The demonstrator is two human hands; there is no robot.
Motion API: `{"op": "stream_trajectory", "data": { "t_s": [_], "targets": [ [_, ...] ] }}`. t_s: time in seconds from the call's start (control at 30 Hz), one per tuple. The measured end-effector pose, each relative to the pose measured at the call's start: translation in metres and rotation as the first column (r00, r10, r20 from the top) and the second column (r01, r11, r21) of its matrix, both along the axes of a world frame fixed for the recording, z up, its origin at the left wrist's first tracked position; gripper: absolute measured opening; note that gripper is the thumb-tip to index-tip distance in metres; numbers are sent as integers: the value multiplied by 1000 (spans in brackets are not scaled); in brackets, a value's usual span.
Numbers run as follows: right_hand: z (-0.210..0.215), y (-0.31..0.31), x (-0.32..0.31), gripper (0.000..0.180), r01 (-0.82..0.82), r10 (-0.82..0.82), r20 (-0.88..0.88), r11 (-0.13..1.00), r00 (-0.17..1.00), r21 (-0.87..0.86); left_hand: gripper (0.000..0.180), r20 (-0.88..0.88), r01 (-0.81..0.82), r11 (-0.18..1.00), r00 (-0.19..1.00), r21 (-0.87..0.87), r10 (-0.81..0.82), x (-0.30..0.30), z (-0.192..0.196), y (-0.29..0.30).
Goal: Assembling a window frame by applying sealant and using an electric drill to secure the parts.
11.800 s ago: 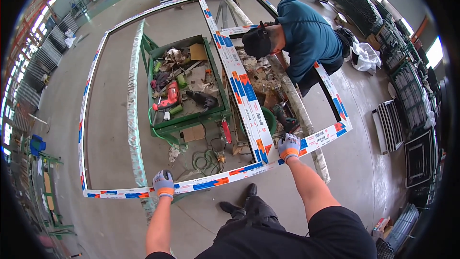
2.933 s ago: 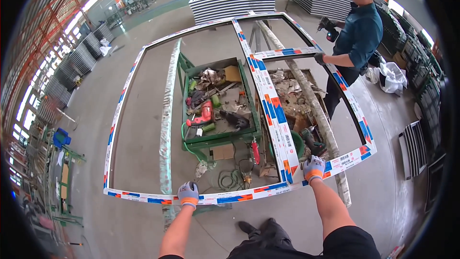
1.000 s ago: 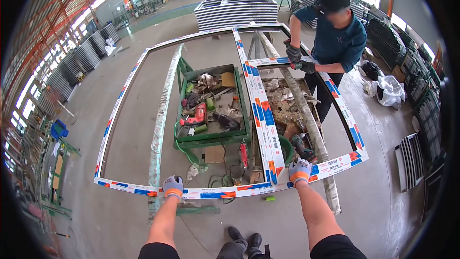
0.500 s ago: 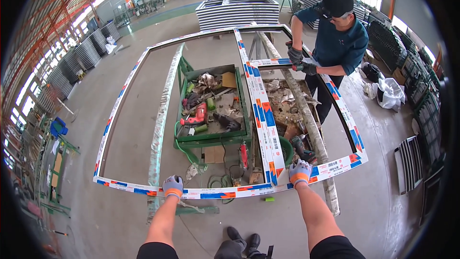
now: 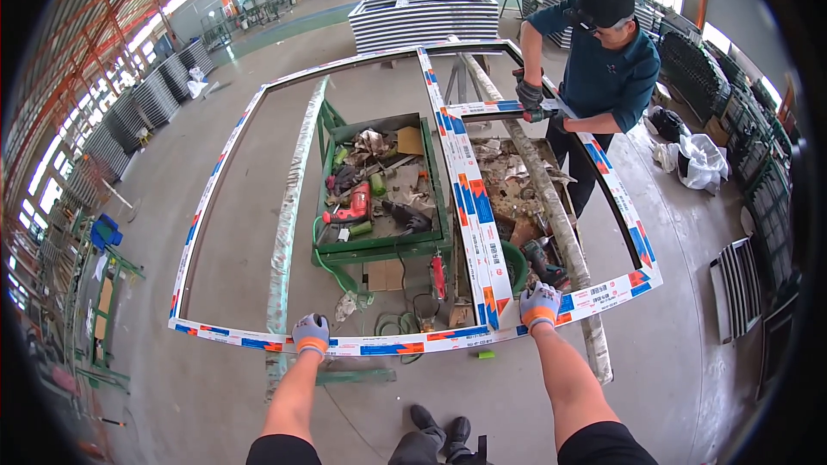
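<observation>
My left hand [image 5: 310,333] and right hand [image 5: 540,306] have fingers curled tight around the near edge of the big window frame [image 5: 465,181], low in the picture; it looks stiff, wide and awkward.

Large film-wrapped window frame [image 5: 469,215] held level above the floor.

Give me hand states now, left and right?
Left hand: closed on the near rail of the window frame.
Right hand: closed on the same rail, near the centre bar.
</observation>
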State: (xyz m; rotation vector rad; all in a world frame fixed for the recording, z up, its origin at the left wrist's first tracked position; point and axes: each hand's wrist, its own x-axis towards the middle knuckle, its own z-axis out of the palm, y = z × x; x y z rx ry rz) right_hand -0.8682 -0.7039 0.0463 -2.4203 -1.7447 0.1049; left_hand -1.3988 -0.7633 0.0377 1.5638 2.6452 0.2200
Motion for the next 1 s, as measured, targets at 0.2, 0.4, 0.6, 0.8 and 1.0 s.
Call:
{"op": "stream_trajectory", "data": {
  "t_s": [0.2, 0.4, 0.6, 0.8, 1.0],
  "targets": [
    [7, 1, -3, 33, 1, -1, -9, 1000, 1000, -27, 29, -31, 14, 997, 999, 72, -12, -1, -5, -2],
    [7, 1, -3, 33, 0, 0, -8, 999, 1000, -42, 28, -24, 4, 995, 1000, 98, -2, 0, -4, -3],
    [-2, 2, 2, 35, 7, -7, -1, 999, 1000, -52, 28, -25, -2, 996, 1000, 92, 4, 5, 1, -2],
    [1, 3, -3, 34, -6, 6, -4, 1000, 1000, -27, 28, -31, -13, 993, 999, 114, 16, -7, -13, -4],
    [-7, 2, 3, 32, -15, 15, 11, 1000, 1000, 2, 34, -19, -28, 1000, 999, 7, 28, -1, -6, 0]
  ]
}}
